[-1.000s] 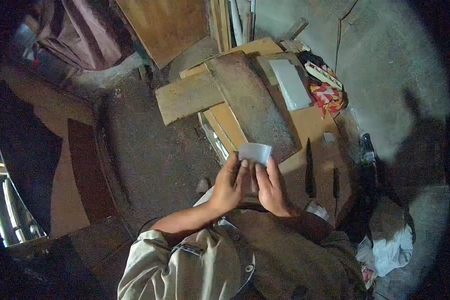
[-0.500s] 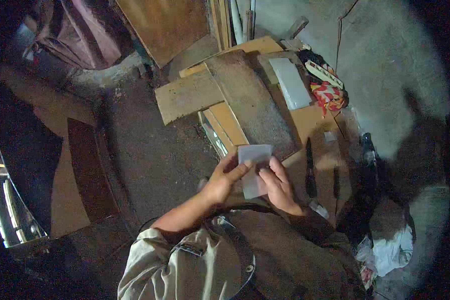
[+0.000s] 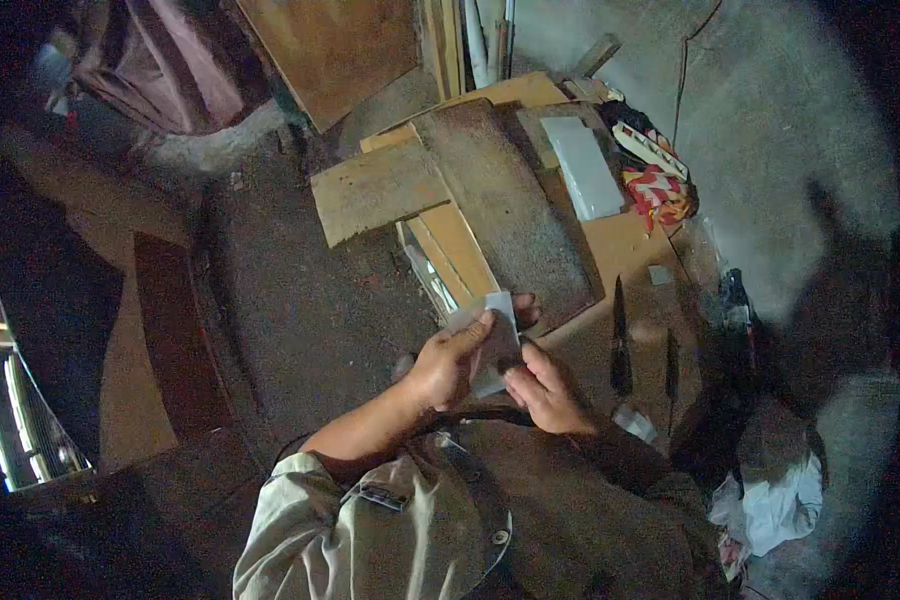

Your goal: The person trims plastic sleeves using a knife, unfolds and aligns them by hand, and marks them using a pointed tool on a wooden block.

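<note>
A flat, translucent whitish plastic sheet or packet [image 3: 500,348] is held in front of my body, tilted. My left hand [image 3: 442,368] grips it, thumb on the near face, with fingertips showing past its far right edge. My right hand [image 3: 550,392] has its fingers closed at the lower right edge of the same sheet. Whether it is one layer or several, I cannot tell. Beyond my hands lies a worn brown board [image 3: 510,200]. To the right rest a dark knife-like tool [image 3: 621,345] and a thinner dark one [image 3: 672,368].
A pale rectangular stack [image 3: 582,168] lies on the boards at the back. Beside it are a white power strip [image 3: 652,150] and a red-and-yellow cloth [image 3: 660,192]. A small clear piece [image 3: 660,274] sits nearer. White plastic bags [image 3: 782,505] lie at lower right.
The sheet has turned and tilted in my hands. My left fingers now reach around its far edge, and my right hand has shifted down to its lower right edge.
</note>
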`<state>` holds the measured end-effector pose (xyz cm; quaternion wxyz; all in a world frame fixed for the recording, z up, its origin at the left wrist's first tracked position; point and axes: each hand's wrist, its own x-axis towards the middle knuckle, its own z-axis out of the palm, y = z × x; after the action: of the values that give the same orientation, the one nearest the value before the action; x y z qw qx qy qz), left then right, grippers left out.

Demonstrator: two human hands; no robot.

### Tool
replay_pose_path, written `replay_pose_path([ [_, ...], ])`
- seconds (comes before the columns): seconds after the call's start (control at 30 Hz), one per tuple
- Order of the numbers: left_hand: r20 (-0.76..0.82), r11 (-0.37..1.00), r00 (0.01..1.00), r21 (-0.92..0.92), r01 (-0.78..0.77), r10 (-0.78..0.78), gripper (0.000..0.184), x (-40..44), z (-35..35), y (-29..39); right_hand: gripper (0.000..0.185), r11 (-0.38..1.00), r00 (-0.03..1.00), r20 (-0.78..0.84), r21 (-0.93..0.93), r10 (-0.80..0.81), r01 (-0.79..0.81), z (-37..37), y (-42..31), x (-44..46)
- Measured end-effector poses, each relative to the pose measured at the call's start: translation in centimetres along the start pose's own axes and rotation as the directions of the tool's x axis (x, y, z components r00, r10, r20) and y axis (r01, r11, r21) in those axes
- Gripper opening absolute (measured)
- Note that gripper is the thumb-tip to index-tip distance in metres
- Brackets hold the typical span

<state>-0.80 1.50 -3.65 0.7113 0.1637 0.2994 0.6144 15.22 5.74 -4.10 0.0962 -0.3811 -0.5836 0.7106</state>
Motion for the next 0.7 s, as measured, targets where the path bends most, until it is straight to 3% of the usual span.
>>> replay_pose_path([
  [0.03,0.035,0.986,0.998,-0.156,0.055,-0.051,0.043,-0.2,0.0,0.4,0.013,0.996,0.998,-0.031,0.077,-0.046,0.048,0.6,0.9,0.1],
  [0.07,0.032,0.986,0.998,-0.160,0.052,-0.047,0.043,-0.4,-0.3,0.4,0.013,0.996,0.999,-0.026,0.074,-0.043,0.045,0.5,1.3,-0.2],
  [0.13,0.123,0.965,0.990,-0.243,0.099,-0.070,0.043,-0.5,-0.7,0.3,0.014,0.997,0.997,0.070,-0.062,-0.035,0.040,-0.1,1.0,-0.9],
  [0.2,0.087,0.966,0.994,-0.245,0.086,-0.066,0.040,-0.9,-0.2,0.9,0.014,0.902,0.941,0.236,-0.300,-0.245,0.310,-2.6,2.6,-0.3],
  [0.27,0.001,0.998,0.998,-0.040,0.057,-0.057,0.042,-1.5,0.1,1.2,0.019,0.998,0.990,0.130,-0.044,-0.046,0.052,-3.3,0.9,-0.9],
  [0.3,0.033,0.991,0.998,-0.120,0.058,-0.055,0.042,-1.6,0.2,0.9,0.019,0.994,0.991,0.093,0.051,-0.097,0.093,-3.7,-1.4,-1.3],
  [0.33,0.033,0.991,0.998,-0.121,0.059,-0.055,0.042,-1.8,0.2,0.9,0.019,0.994,0.991,0.093,0.051,-0.096,0.091,-4.1,-2.5,-1.1],
  [0.4,0.135,0.972,0.976,-0.141,0.188,-0.170,0.038,-2.4,0.4,1.1,0.021,0.918,0.951,-0.060,-0.287,-0.303,0.275,-5.0,-4.0,-1.0],
  [0.43,0.107,0.950,0.973,-0.219,0.222,-0.203,0.037,-2.8,1.0,1.1,0.021,0.918,0.951,-0.062,-0.286,-0.302,0.273,-4.7,-5.1,-1.0],
  [0.53,0.131,0.915,0.948,-0.250,0.316,-0.291,0.037,-3.5,0.9,-0.2,0.029,0.878,0.912,-0.016,-0.278,-0.410,0.390,-3.4,-7.7,-0.8],
  [0.6,0.163,0.918,0.946,-0.242,0.314,-0.280,0.036,-3.6,0.6,-1.1,0.038,0.697,0.844,0.211,-0.485,-0.493,0.528,-3.2,-8.4,-0.3],
  [0.63,0.124,0.924,0.947,-0.217,0.316,-0.295,0.036,-4.0,1.4,-0.4,0.040,0.669,0.803,0.249,-0.451,-0.541,0.590,-2.7,-8.5,0.0],
  [0.67,0.085,0.928,0.948,-0.193,0.318,-0.307,0.035,-4.3,1.8,0.0,0.040,0.670,0.804,0.250,-0.451,-0.539,0.589,-2.6,-8.3,0.1],
  [0.7,0.150,0.911,0.941,-0.246,0.332,-0.302,0.034,-4.2,1.7,-0.2,0.037,0.684,0.816,0.275,-0.447,-0.508,0.576,-2.5,-8.1,0.2],
])
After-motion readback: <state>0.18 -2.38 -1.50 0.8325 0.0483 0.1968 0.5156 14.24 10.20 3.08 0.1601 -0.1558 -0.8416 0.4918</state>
